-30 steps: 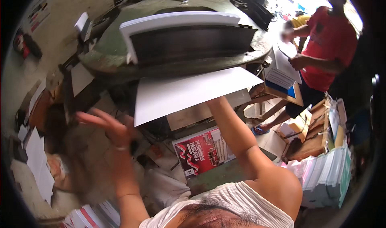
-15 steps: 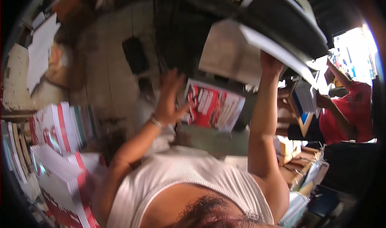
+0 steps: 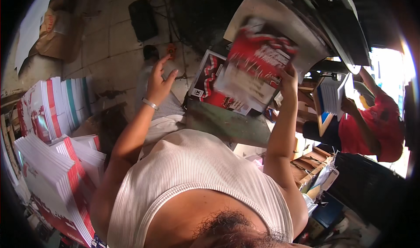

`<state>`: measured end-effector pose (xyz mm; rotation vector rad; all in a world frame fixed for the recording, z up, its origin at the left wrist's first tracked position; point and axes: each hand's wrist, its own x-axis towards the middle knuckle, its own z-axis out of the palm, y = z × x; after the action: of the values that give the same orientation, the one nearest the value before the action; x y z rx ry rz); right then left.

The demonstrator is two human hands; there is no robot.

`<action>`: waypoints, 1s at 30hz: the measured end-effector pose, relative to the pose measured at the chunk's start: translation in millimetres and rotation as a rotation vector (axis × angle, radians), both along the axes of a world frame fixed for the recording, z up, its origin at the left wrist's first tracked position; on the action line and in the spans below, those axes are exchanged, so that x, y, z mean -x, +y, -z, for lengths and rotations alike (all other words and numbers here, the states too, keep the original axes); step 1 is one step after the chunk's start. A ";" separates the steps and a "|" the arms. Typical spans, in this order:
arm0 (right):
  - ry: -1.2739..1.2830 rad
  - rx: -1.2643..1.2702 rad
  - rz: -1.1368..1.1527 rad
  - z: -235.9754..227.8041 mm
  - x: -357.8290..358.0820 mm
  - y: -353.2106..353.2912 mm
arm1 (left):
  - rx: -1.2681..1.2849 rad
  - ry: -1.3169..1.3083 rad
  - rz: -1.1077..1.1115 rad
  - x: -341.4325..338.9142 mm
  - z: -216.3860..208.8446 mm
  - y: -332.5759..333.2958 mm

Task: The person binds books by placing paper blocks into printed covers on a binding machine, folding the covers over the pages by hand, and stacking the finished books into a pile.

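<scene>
My right hand [image 3: 288, 81] grips the right edge of a red and white printed booklet [image 3: 262, 51], smeared by motion. The booklet hangs over a second printed booklet [image 3: 204, 79], partly covering it. That lower one lies on a dark green surface [image 3: 227, 124] in front of me. My left hand [image 3: 160, 82], a metal bracelet at its wrist, hovers left of the booklets with fingers apart and nothing in them.
Stacks of red and white booklets [image 3: 57, 178] stand at my left. A dark machine [image 3: 323, 20] and a brown board [image 3: 249, 11] are ahead on the right. To the right, a person in a red shirt [image 3: 372, 127] holds a paper stack [image 3: 331, 97]. A black pedal-like box [image 3: 143, 20] rests on the tiled floor.
My right hand has come back toward me from beside the machine and now carries a booklet over the lower one. My left hand remains open. The whole view has shifted slightly.
</scene>
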<state>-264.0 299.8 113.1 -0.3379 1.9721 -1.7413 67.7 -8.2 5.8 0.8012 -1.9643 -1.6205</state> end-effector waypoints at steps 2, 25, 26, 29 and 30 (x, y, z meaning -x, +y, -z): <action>0.137 -0.204 -0.235 -11.6 -12.6 -22.1 | -0.027 -0.010 0.016 10.3 12.2 1.9; 0.547 -0.844 0.559 137.8 -103.9 26.2 | 0.082 -0.124 0.186 107.4 68.9 58.2; 0.758 -0.868 0.632 128.2 -105.2 14.5 | 0.334 -0.002 0.053 115.7 46.9 59.5; 1.040 -0.710 0.292 76.3 -102.6 -40.4 | 0.571 0.021 0.211 136.5 14.3 31.5; 1.042 -0.744 0.127 70.6 -96.6 -56.4 | 0.674 -0.049 0.379 140.3 8.2 28.5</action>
<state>-167.4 243.4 42.4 -0.9812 3.2179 -0.7444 -72.7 20.3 -2.4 0.2110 -2.5792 -0.9786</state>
